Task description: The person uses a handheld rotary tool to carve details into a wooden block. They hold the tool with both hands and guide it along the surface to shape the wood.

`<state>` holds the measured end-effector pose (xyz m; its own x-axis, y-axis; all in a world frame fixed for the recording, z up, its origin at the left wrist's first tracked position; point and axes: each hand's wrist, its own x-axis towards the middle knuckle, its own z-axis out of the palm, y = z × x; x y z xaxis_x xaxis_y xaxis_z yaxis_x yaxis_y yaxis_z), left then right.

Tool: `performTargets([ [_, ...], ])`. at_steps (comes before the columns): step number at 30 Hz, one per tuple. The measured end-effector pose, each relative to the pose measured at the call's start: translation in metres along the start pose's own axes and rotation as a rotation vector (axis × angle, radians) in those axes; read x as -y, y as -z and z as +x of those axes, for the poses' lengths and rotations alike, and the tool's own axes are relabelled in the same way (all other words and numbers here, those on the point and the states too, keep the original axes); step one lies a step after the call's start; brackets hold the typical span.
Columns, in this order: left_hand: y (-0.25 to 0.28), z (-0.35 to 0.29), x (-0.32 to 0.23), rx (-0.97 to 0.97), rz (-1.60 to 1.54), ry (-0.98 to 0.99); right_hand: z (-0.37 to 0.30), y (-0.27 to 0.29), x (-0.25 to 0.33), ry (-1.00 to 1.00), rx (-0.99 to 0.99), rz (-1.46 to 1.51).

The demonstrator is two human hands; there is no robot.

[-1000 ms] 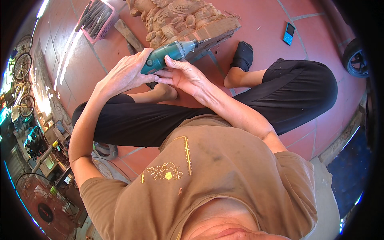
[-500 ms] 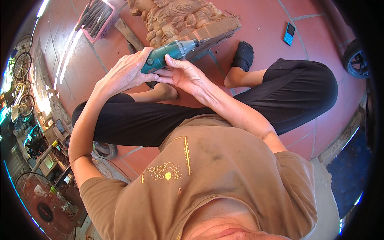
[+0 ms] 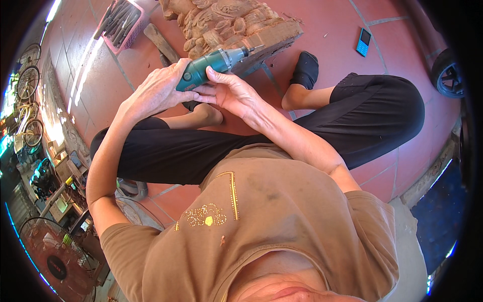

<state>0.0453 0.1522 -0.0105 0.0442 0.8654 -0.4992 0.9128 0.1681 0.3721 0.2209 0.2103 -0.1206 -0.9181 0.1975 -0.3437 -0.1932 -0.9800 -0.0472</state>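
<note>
A green and grey rotary tool (image 3: 205,69) is held in front of my lap, its thin bit pointing to the right and slightly away. My left hand (image 3: 157,91) closes round its rear end, fingers partly hidden behind the body. My right hand (image 3: 232,95) grips it from the near side, thumb against the green housing and fingers beneath. Just beyond the tool is a carved brown wooden piece (image 3: 226,22) with rounded relief, lying on the floor. The bit's tip overlaps the carving's lower edge in the picture; I cannot tell whether they touch.
A pink basket (image 3: 119,49) of slim hand tools stands far left, beside a wooden mallet-like piece (image 3: 162,43). On the red tiled floor (image 3: 332,25) lies a blue phone (image 3: 363,42). A black wheel (image 3: 449,74) is at right, a fan (image 3: 56,267) at lower left.
The rotary tool has shifted very slightly up and left, its bit tilting a little upward. Both hands keep their hold, and the carving stays put.
</note>
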Motion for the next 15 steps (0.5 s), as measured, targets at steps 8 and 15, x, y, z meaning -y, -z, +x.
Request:
performTargets([
  [8,0.003,0.0004,-0.0022,0.004,0.014,-0.01,0.003,0.0014,0.0,0.005,0.002,0.007],
  [15,0.0047,0.001,-0.0024,0.018,0.003,0.007,0.0041,-0.0001,0.0011,0.0,-0.019,-0.003],
])
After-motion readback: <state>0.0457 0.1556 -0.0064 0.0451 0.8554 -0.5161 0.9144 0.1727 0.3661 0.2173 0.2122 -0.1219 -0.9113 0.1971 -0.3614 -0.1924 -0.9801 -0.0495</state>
